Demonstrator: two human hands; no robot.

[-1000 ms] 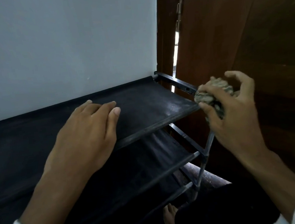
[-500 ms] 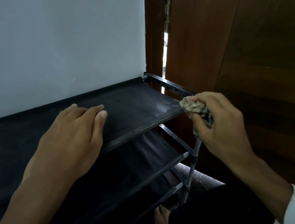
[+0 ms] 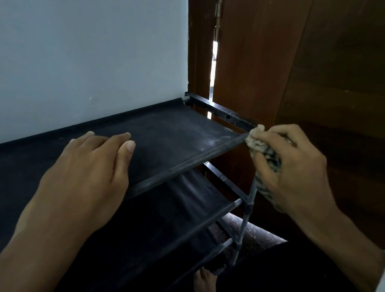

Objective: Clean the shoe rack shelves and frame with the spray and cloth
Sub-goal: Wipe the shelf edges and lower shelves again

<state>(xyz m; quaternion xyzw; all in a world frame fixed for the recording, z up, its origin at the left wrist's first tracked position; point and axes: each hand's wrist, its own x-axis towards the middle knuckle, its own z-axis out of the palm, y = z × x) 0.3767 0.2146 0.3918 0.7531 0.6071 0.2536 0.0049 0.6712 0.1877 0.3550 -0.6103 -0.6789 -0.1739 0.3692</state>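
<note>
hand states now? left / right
Left hand: open, fingers straight, resting flat on the top shelf of the shoe rack.
Right hand: grips the bunched cloth at the shelf's front right corner.

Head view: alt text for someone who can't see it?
A person's right hand grips a bunched cloth against the front right corner of the top shelf of a black shoe rack, while the left hand rests flat on that shelf. The rack stands against a pale wall beside a brown wooden door; a bare foot shows below.
</note>
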